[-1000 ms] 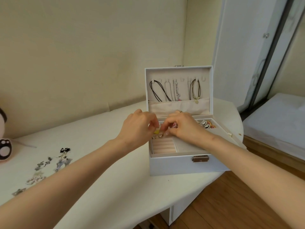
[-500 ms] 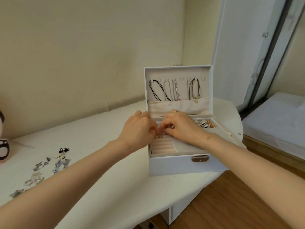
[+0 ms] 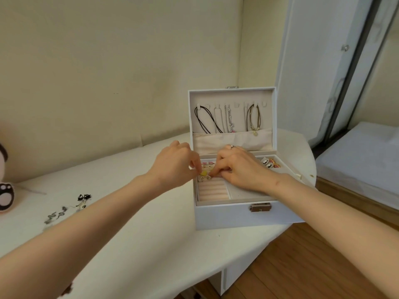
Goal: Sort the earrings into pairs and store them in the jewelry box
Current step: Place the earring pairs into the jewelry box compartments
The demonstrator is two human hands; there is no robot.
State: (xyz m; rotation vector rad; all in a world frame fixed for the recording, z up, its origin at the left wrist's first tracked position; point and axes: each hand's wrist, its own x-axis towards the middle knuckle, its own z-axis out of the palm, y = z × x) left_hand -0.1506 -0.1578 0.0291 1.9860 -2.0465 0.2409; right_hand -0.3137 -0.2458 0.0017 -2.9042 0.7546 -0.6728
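The white jewelry box [image 3: 233, 216] stands open on the table, and both hands are over its padded ring rolls [image 3: 212, 189]. My left hand [image 3: 174, 167] pinches a yellow earring [image 3: 203, 173] at the back of the rolls. My right hand [image 3: 239, 167], a ring on one finger, has curled fingers pinching a small earring just right of the yellow one. Pink earrings [image 3: 207, 163] lie behind them in the tray. More earrings [image 3: 269, 164] sit in the right rear compartment. Several loose earrings [image 3: 83, 199] lie on the table at the left.
Necklaces [image 3: 226, 119] hang inside the upright lid. A plush toy [image 3: 5, 197] sits at the far left edge. The white table [image 3: 133, 229] ends close in front of the box, with wooden floor [image 3: 302, 266] below and a bed [image 3: 362, 152] at the right.
Both hands stayed over the ring rolls. Their fingertips came together, then parted slightly, and the yellow earring shows between them again.
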